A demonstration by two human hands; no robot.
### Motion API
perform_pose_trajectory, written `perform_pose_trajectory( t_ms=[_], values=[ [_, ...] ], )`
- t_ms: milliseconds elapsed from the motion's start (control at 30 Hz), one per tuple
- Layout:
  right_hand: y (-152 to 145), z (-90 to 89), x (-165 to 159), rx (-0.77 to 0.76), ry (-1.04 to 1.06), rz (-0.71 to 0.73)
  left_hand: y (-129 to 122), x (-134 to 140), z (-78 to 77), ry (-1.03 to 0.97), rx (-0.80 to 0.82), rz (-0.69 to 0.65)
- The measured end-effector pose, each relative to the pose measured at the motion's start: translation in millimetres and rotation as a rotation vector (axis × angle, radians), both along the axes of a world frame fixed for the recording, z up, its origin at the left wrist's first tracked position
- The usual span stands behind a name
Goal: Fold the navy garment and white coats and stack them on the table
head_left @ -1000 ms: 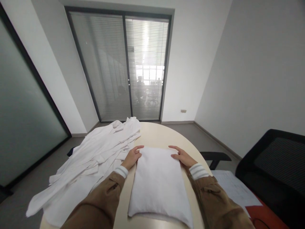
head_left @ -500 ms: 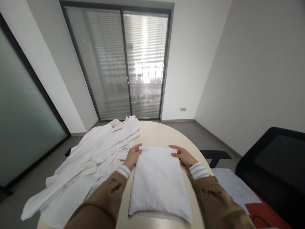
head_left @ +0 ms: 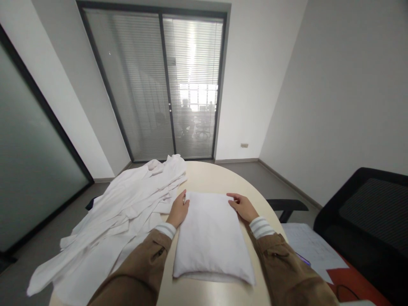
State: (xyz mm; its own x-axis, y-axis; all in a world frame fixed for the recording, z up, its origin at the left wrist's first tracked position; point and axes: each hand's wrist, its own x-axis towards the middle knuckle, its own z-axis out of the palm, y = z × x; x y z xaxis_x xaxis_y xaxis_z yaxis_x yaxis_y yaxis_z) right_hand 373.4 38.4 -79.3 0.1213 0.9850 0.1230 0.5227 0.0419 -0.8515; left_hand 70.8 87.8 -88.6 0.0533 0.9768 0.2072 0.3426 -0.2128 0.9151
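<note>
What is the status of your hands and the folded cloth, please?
Left hand and right hand at far corners of folded cloth, grip unclear. Cloth lying on table. White clothes heaped close, left side.

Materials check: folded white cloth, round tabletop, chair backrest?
Folded white cloth: matte woven fabric, probably; soft rounded folds, no shine. Fibre can't be told.
Round tabletop: likely laminate, satin finish; even pale colour, blurred glare near the front.
Chair backrest: black mesh, judging by its fine grid texture; the smooth dark frame looks like plastic.

Matt cloth (head_left: 210,233), glossy tabletop (head_left: 212,176).
</note>
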Motion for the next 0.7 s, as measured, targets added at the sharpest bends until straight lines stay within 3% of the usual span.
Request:
perform_pose_trajectory(
  t_ms=[133, 233, 333, 400, 500, 700],
  values=[
    [-3.2, 7.0, -5.5, 0.219, -0.265, -0.118, -12.8, 1.7, 15.9, 0.231, 0.335, 0.037],
    [-9.7, 18.1, -15.7, 0.375, -0.439, 0.017, -28.7, 6.3, 24.1, 0.484, 0.486, -0.193],
    [-17.3, 24.2, -26.9, 0.266, -0.564, 0.321, -43.3, 9.5, 22.5, 0.765, 0.383, -0.452],
    [-21.0, 23.9, -31.8, 0.119, -0.636, 0.441, -49.4, 9.5, 20.5, 0.9, 0.299, -0.519],
    [-23.3, 22.4, -34.3, 0.005, -0.693, 0.477, -51.7, 7.9, 22.8, 0.982, 0.27, -0.517],
    [-24.3, 27.3, -37.2, 0.019, -0.702, 0.432, -37.8, 10.5, 28.8, 0.952, 0.435, -0.408]
  ],
)
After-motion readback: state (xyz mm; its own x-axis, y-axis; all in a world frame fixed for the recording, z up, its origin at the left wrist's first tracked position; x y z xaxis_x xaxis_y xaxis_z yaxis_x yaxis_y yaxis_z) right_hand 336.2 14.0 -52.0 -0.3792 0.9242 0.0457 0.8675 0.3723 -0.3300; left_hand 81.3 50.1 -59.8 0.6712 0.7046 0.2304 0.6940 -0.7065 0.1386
